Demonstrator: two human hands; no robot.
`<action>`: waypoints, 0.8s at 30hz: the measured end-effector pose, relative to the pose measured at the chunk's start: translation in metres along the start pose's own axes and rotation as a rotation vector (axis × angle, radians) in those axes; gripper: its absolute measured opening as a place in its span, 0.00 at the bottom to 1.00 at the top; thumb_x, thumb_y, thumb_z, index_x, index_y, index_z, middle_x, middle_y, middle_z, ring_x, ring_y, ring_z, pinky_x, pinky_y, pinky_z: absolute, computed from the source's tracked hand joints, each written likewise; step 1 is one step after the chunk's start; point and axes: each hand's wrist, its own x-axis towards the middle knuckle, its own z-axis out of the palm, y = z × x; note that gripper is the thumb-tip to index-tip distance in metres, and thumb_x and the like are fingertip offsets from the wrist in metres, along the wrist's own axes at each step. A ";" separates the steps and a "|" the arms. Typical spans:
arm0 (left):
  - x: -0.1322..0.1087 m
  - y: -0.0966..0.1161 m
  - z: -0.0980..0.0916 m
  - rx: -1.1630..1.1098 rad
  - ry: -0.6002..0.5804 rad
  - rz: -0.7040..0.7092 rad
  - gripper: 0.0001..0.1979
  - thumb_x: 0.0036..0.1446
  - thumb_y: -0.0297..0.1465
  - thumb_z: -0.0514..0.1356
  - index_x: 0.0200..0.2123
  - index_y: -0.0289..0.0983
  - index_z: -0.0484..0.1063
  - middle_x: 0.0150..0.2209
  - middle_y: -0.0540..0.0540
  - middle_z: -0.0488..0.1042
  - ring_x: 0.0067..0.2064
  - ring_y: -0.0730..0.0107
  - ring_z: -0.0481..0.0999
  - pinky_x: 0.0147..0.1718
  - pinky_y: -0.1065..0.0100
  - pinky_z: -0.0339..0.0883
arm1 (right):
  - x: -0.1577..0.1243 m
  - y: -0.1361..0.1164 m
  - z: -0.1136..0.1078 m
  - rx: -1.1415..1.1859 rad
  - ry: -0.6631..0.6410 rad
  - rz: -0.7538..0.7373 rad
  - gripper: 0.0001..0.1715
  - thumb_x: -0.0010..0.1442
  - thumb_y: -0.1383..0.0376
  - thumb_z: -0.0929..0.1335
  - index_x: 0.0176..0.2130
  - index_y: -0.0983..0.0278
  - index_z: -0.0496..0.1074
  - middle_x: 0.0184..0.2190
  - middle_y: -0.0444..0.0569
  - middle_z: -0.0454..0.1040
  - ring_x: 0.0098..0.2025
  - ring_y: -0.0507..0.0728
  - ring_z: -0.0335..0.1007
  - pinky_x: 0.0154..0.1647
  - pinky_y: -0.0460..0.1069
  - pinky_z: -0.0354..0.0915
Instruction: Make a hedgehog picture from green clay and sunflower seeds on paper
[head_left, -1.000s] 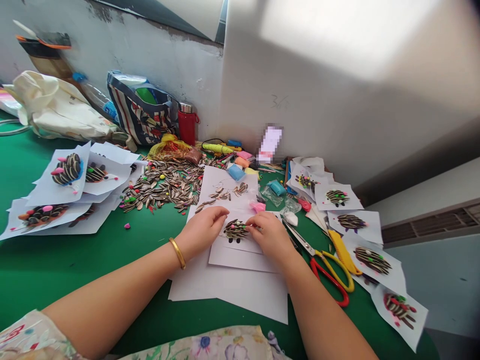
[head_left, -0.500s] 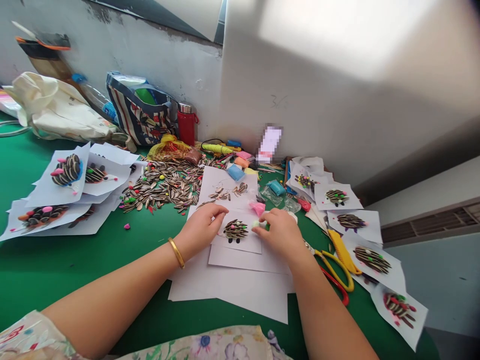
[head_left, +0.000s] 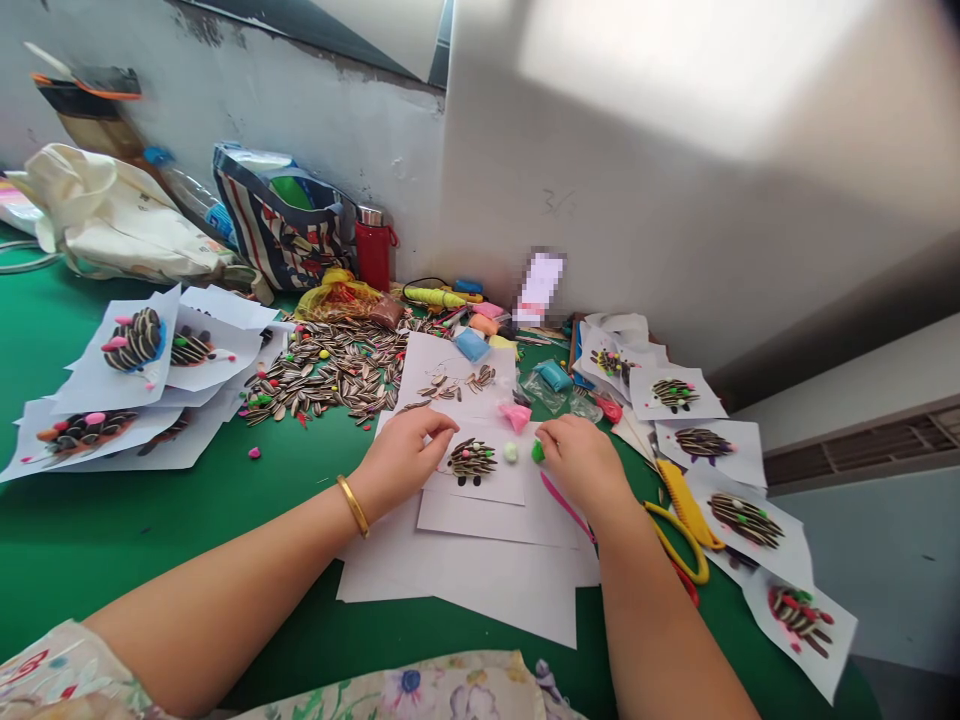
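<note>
A small hedgehog made of sunflower seeds [head_left: 471, 459] lies on a white sheet [head_left: 487, 480] in front of me. My left hand [head_left: 405, 455] rests curled on the sheet just left of it, fingertips pressing the paper. My right hand [head_left: 581, 460] lies to its right, fingers bent, touching a green clay ball [head_left: 538, 451]. A pale clay ball [head_left: 511, 452] sits between the green one and the hedgehog. A pink clay piece [head_left: 517, 415] lies just behind them.
A heap of sunflower seeds [head_left: 330, 370] spreads behind the sheets on the green table [head_left: 112, 530]. Finished seed hedgehogs on paper lie at the left [head_left: 135, 345] and right [head_left: 742, 520]. Yellow and red scissors [head_left: 679, 555] lie under my right wrist. Bags [head_left: 281, 215] and a red bottle [head_left: 373, 248] stand by the wall.
My right hand has drawn away to the right from the hedgehog, uncovering the pale and green clay balls. My left hand has stayed beside the hedgehog.
</note>
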 end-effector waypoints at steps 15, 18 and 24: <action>-0.009 0.012 0.000 -0.156 -0.046 0.103 0.10 0.60 0.39 0.60 0.39 0.39 0.74 0.39 0.46 0.76 0.42 0.64 0.73 0.42 0.64 0.68 | -0.009 -0.038 -0.006 0.532 0.124 -0.254 0.09 0.61 0.64 0.67 0.43 0.59 0.72 0.39 0.48 0.76 0.42 0.57 0.70 0.45 0.51 0.64; -0.012 0.016 -0.001 -0.089 -0.097 0.140 0.13 0.58 0.42 0.62 0.37 0.39 0.73 0.36 0.47 0.75 0.39 0.64 0.73 0.39 0.64 0.66 | -0.013 -0.053 -0.002 0.592 0.116 -0.354 0.06 0.61 0.65 0.68 0.41 0.60 0.71 0.37 0.48 0.76 0.40 0.56 0.70 0.44 0.51 0.65; -0.014 0.017 0.000 0.058 -0.141 0.255 0.11 0.63 0.37 0.56 0.32 0.38 0.72 0.32 0.47 0.73 0.36 0.65 0.70 0.36 0.66 0.62 | -0.014 -0.060 0.004 0.575 0.121 -0.398 0.06 0.60 0.68 0.67 0.40 0.60 0.71 0.38 0.49 0.74 0.42 0.57 0.69 0.45 0.52 0.64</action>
